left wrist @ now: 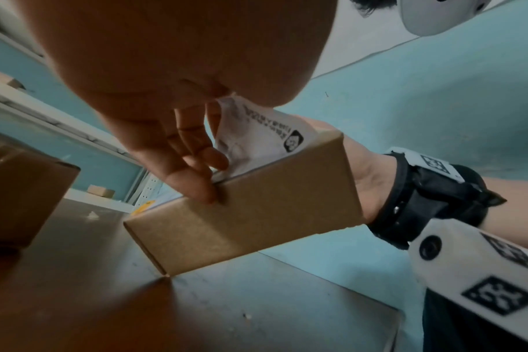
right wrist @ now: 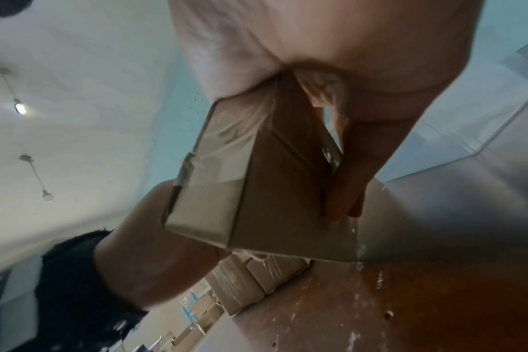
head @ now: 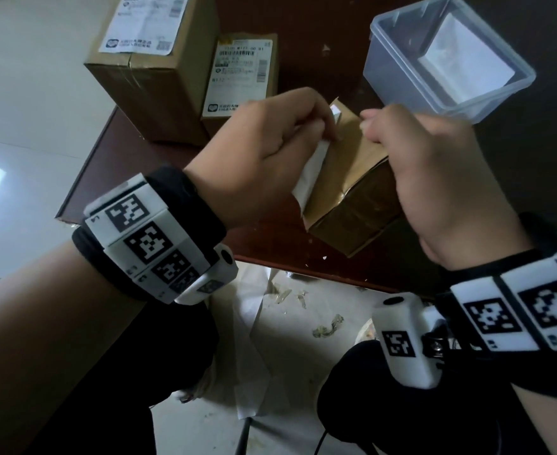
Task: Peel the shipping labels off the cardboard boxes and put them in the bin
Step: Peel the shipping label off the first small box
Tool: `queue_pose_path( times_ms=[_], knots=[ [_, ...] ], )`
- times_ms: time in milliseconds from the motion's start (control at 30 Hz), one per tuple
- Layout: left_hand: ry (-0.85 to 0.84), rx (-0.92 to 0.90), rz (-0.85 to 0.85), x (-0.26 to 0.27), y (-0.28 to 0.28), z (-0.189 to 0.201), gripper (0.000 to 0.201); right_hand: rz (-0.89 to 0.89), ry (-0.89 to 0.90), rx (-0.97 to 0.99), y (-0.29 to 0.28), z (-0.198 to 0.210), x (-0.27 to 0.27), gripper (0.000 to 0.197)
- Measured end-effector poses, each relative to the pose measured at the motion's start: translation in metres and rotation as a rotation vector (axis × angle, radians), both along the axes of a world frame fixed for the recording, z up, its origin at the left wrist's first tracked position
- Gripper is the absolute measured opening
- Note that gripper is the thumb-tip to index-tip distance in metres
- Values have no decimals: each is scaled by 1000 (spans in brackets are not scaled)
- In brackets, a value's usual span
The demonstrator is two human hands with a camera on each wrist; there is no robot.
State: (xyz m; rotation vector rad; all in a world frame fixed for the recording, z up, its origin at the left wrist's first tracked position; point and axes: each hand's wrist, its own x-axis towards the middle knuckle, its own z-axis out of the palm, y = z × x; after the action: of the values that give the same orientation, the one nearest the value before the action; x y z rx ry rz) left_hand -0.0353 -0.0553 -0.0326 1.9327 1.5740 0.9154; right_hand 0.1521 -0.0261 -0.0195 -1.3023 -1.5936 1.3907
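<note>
A small cardboard box [head: 346,178] stands tilted on one corner on the brown table [head: 132,152]. My right hand [head: 434,178] grips its right side, fingers [right wrist: 347,190] pressed against its face. My left hand [head: 270,149] pinches the white shipping label [head: 310,172], which is partly lifted off the box's left face; its printed side [left wrist: 266,133] shows in the left wrist view, above the box [left wrist: 250,214]. The clear plastic bin [head: 444,54] stands behind my right hand with white paper in it.
Two more cardboard boxes, a large one [head: 152,70] and a smaller one [head: 241,77], stand at the table's back left, each with a label. The table's near edge [head: 303,270] is just below the held box. Paper scraps [head: 329,326] lie on the floor.
</note>
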Motion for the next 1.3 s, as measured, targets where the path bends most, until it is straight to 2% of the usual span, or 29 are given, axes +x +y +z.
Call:
queue_pose_path(
  times_ms=[133,267,367,433,533,600,733,867,1000,1133,1300],
  knots=[
    [-86,-6,38,6,0,0,28,-5,-28,48,-2,-2,-2,51],
    [-162,-82,106,14,-3,4,44,-20,-65,55,0,-2,-2,45],
    [-241,-145,142,18,-3,6,40,-85,-91,48,2,-3,-2,36],
    [-326,-148,192,20,-2,2,44,-92,-98,52,2,-5,-2,45],
    [-603,-181,246,22,0,-10,78,-128,-67,44,3,-6,-4,59],
    [-655,-203,294,23,0,-15,85,-147,-39,33,2,-6,-6,69],
    [-638,-172,388,25,1,-21,43,-193,40,-3,1,-9,-8,66],
    [-635,-118,435,30,-2,-26,16,-227,87,-51,-1,-9,-12,58],
    [-642,-70,436,28,0,-22,11,-190,125,-100,-5,-9,-14,47],
    [-421,23,327,22,1,-20,9,-76,104,-66,-3,-12,-12,29],
    [-364,130,374,19,1,-21,10,42,114,-130,-5,-13,-10,42]
  ],
)
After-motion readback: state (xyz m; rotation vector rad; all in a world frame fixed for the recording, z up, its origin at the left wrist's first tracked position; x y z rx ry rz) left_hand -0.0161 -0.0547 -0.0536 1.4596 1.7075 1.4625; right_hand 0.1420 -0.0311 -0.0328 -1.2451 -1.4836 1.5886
